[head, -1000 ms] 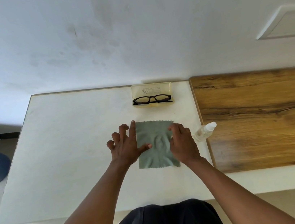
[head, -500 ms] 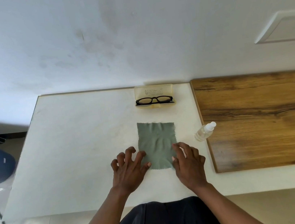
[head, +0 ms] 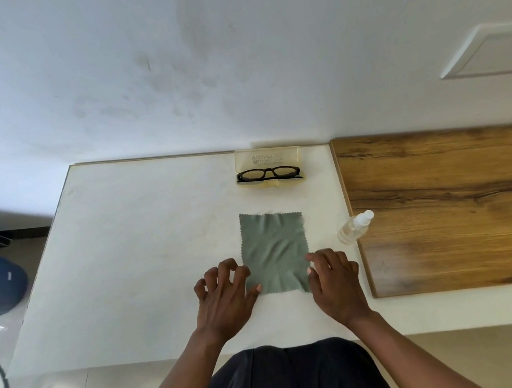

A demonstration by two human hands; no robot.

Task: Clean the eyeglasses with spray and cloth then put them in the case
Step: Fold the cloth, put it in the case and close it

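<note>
A grey-green cleaning cloth (head: 274,250) lies spread flat on the white table (head: 145,258). My left hand (head: 226,295) rests at the cloth's near left corner, fingers curled and apart, thumb on the cloth edge. My right hand (head: 335,278) sits at the near right corner, fingertips touching the edge. Black-framed eyeglasses (head: 268,173) lie in an open pale yellow case (head: 268,159) at the table's far edge, by the wall. A small clear spray bottle (head: 354,227) with a white cap lies tilted to the right of the cloth.
A wooden board (head: 460,204) covers the table's right part, its edge next to the bottle. A white wall rises behind. A dark blue bag (head: 0,282) and cables are on the floor at left. My dark clothing shows at the bottom.
Both hands slid back toward me along the cloth, from its middle to its near corners. The cloth now lies flat and uncovered.
</note>
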